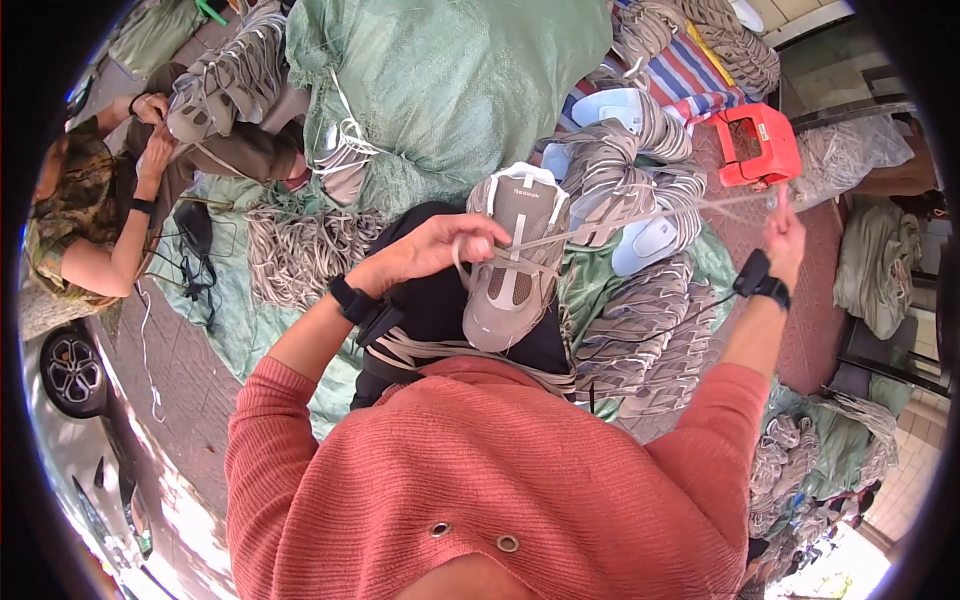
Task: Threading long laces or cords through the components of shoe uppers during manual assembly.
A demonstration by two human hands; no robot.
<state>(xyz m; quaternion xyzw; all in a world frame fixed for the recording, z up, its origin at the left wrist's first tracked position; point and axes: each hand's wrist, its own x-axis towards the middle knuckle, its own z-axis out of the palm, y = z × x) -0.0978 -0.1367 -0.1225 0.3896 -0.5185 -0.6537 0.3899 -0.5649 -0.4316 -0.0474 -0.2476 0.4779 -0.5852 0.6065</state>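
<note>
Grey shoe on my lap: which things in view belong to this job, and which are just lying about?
Seem part of the job:
grey shoe
pale lace, stretched between left hand and right hand

Seem just lying about:
red plastic frame
big green sack
see-through plastic bag

Beyond the grey shoe (515, 255), a bulging green sack (450, 90) blocks the way. To the shoe's right, a taut lace (640, 215) stretches to the right hand (783, 240), barring the space above the shoe bundles (610, 155); farther right, reddish paving (815, 265) leaves room. Left of the shoe, past the left hand (450, 246), room opens above the heap of laces (305, 258).
</note>
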